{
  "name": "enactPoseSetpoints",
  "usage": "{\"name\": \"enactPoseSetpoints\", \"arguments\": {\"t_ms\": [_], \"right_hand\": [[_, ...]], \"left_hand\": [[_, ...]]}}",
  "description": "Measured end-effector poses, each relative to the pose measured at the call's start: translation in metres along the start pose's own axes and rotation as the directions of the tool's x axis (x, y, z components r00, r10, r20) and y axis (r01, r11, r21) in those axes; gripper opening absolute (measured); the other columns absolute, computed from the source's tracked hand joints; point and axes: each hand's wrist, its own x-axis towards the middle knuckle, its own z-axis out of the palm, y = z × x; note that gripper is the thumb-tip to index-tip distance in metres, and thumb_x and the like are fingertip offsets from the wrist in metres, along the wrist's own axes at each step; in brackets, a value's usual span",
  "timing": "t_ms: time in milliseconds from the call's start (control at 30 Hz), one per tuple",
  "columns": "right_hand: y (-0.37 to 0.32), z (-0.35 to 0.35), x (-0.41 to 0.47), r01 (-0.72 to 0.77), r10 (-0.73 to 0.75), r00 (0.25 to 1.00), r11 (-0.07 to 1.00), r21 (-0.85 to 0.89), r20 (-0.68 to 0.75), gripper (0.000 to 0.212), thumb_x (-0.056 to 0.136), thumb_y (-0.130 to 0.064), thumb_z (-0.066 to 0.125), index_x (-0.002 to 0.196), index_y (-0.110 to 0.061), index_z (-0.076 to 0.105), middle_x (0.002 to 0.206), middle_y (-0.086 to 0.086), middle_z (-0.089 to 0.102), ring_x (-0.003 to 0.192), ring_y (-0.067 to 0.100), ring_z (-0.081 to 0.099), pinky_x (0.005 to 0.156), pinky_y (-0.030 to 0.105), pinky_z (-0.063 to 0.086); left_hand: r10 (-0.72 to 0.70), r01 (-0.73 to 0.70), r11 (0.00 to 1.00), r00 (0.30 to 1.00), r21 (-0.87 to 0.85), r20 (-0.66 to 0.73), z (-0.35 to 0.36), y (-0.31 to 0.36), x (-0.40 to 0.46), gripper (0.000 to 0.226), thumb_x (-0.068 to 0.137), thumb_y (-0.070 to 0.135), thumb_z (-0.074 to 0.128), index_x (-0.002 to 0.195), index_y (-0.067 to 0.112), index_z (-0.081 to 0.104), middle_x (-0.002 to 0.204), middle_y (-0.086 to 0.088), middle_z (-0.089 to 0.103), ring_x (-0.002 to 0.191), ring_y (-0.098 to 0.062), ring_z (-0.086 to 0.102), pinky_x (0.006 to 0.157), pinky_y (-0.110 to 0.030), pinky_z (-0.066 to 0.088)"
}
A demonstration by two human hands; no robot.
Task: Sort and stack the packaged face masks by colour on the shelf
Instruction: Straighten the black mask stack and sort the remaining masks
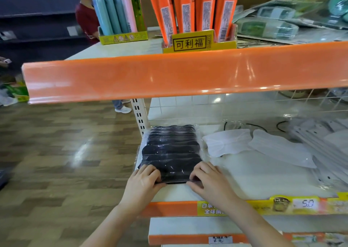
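Your white middle shelf (235,182) carries the row of black packaged masks (170,152) at its left end, with white packaged masks (227,142) just beside it on the right. Your left hand (142,183) and right hand (209,180) grip the row's near edge, fingers curled over the top.
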Motion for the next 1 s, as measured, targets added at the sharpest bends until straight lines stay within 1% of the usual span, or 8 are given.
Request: {"name": "enactPoseSetpoints", "arguments": {"t_ms": [167,267,367,433,500,700,833,1000], "right_hand": [[-0.002,0.0,-0.001,-0.005,0.004,1.0,1.0,-0.007,-0.017,0.034,0.087,-0.05,0.041,0.086,-0.025,0.064,0.095,-0.013,0.052,0.09,0.007,0.05,0.077,0.026,0.041],[-0.001,0.003,-0.002,-0.011,0.008,0.997,0.999,-0.036,-0.074,0.026,0.087,-0.044,0.046,0.086,-0.026,0.064,0.096,-0.014,0.053,0.09,0.006,0.05,0.076,0.026,0.043],[-0.001,0.004,-0.003,-0.01,0.005,0.995,0.999,-0.046,-0.1,0.026,0.087,-0.042,0.046,0.089,-0.026,0.066,0.1,-0.013,0.055,0.095,0.005,0.049,0.078,0.025,0.044],[-0.001,0.004,-0.003,-0.009,0.004,0.995,0.999,-0.052,-0.104,0.027,0.086,-0.041,0.045,0.091,-0.026,0.067,0.103,-0.012,0.055,0.097,0.006,0.051,0.079,0.026,0.045],[-0.001,0.005,-0.004,-0.01,0.004,0.995,0.998,-0.054,-0.102,0.027,0.086,-0.041,0.045,0.092,-0.025,0.067,0.104,-0.011,0.056,0.097,0.008,0.052,0.08,0.027,0.047],[-0.002,0.003,-0.003,-0.005,-0.003,0.993,0.998,-0.068,-0.117,0.027,0.086,-0.036,0.044,0.09,-0.024,0.068,0.101,-0.009,0.057,0.093,0.01,0.056,0.076,0.028,0.051],[-0.004,-0.005,-0.003,-0.028,0.013,0.987,0.996,-0.089,-0.159,0.027,0.086,-0.033,0.042,0.089,-0.026,0.069,0.098,-0.01,0.059,0.09,0.009,0.057,0.077,0.026,0.05],[0.022,-0.02,-0.006,-0.085,0.062,0.974,0.991,-0.098,-0.217,0.022,0.08,-0.027,0.044,0.084,-0.022,0.066,0.093,-0.007,0.06,0.087,0.015,0.058,0.076,0.028,0.049]], "left_hand": [[-0.01,0.01,0.999,1.0,0.039,-0.016,0.002,0.008,0.005,0.039,0.047,0.011,0.086,0.067,0.017,0.052,0.072,0.006,0.052,0.063,-0.018,0.054,0.05,-0.027,0.046],[-0.03,0.031,0.998,1.0,0.057,-0.008,0.002,0.013,0.008,0.038,0.044,0.009,0.084,0.068,0.017,0.056,0.072,0.005,0.053,0.061,-0.018,0.055,0.047,-0.024,0.043],[-0.027,0.028,0.998,0.999,0.059,-0.03,0.006,0.015,0.007,0.013,0.067,0.029,0.065,0.076,0.02,0.062,0.083,0.007,0.058,0.072,-0.018,0.059,0.054,-0.026,0.047],[-0.045,0.043,0.998,0.998,0.045,0.037,0.008,0.016,0.005,0.031,0.08,0.048,0.05,0.087,0.024,0.067,0.098,0.009,0.063,0.091,-0.016,0.06,0.068,-0.031,0.052],[-0.036,0.033,0.999,0.997,0.04,0.075,0.011,0.016,0.003,0.04,0.084,0.056,0.045,0.095,0.026,0.069,0.107,0.009,0.064,0.101,-0.017,0.059,0.079,-0.035,0.052],[-0.033,0.033,0.999,0.999,-0.028,-0.004,0.017,0.035,0.018,0.034,0.089,0.04,0.043,0.093,0.02,0.07,0.1,0.006,0.066,0.094,-0.017,0.062,0.078,-0.034,0.052],[-0.093,0.089,0.995,0.992,-0.04,-0.087,0.024,0.063,0.033,0.03,0.086,0.024,0.042,0.091,0.015,0.069,0.095,0.002,0.067,0.085,-0.021,0.065,0.072,-0.036,0.052],[-0.11,0.103,0.992,0.989,-0.072,-0.095,0.036,0.109,0.059,0.027,0.079,0.019,0.042,0.088,0.016,0.067,0.093,0.003,0.065,0.081,-0.022,0.061,0.069,-0.034,0.046]]}}
